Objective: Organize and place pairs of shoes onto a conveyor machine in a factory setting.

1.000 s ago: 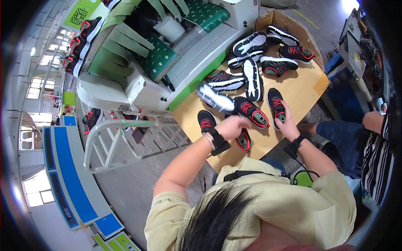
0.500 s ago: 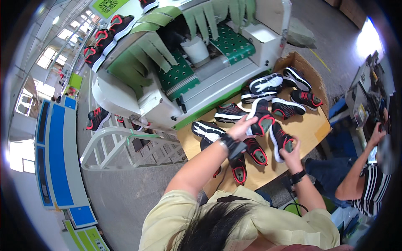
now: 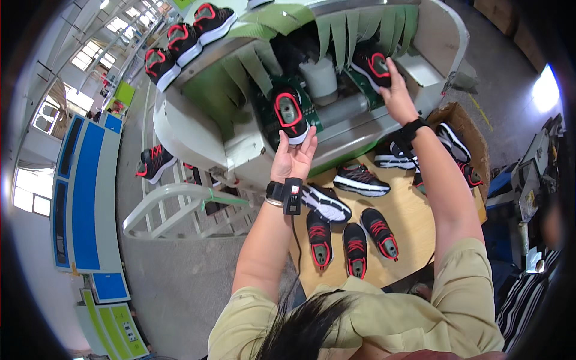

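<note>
1. The left shoe [image 3: 290, 114], the one by your left hand [image 3: 294, 159], sits at the machine's mouth on the left belt [image 3: 313, 122], toe inward and heel toward you. Half a second ago you held it above the tabletop.
2. Your left palm faces up, thumb and fingers spread to either side of that heel; whether they press on it, you cannot tell from this view.
3. The right shoe [image 3: 372, 66] has made the same trip: it is now at the right belt [image 3: 363, 86], toe under the hanging strips [image 3: 338, 39]. Your right hand [image 3: 397, 99] pinches its heel between thumb and fingers. The shade there is deep, so its sole may or may not be touching the belt.
4. Both belts were bare a moment ago. Now you have one shoe at each, with the white cylinder [image 3: 321, 81] between them, so the pair is parted from the rest.
5. On the tabletop [image 3: 408, 231], three upright shoes [image 3: 355, 252] stand near you, heels your way. Beyond them two tipped shoes [image 3: 361, 180] lie on their sides, and more are partly hidden behind your right forearm, beside the carton [image 3: 459, 117].
6. Farther out, three more shoes [image 3: 183, 45] line the top of the machine [image 3: 231, 150], to your left.
</note>
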`<state>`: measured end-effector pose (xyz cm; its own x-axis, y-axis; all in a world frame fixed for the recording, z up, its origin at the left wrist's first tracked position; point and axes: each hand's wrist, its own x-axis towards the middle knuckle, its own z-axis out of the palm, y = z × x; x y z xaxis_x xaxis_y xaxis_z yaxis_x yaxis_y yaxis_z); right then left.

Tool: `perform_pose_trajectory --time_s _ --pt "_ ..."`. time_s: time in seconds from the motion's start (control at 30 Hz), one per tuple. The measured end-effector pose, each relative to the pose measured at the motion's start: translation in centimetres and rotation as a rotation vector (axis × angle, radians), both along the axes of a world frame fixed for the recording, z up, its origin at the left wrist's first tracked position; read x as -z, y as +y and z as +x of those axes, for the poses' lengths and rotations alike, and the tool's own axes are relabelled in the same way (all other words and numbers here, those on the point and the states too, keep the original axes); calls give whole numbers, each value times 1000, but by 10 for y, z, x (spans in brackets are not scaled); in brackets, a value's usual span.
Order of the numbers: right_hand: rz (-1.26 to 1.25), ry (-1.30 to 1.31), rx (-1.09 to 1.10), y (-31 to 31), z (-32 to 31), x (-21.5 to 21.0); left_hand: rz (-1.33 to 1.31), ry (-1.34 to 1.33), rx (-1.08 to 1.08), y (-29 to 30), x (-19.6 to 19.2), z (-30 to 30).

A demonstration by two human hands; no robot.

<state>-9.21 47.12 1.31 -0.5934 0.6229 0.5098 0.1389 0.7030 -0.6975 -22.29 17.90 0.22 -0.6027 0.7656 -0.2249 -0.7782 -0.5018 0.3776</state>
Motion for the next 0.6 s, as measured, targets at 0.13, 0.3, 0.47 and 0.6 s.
perform_pose_trajectory --time_s 0.13,0.3,0.47,0.6 --pt "82 -53 28 -19 74 51 -73 175 99 -9 14 -1" --pt "80 -624 403 -28 240 126 -161 173 332 -32 -7 5" --pt "-25 -877 286 -70 302 114 -270 122 533 -67 37 58" --pt "85 -625 284 -102 351 139 -559 347 611 -104 39 111"
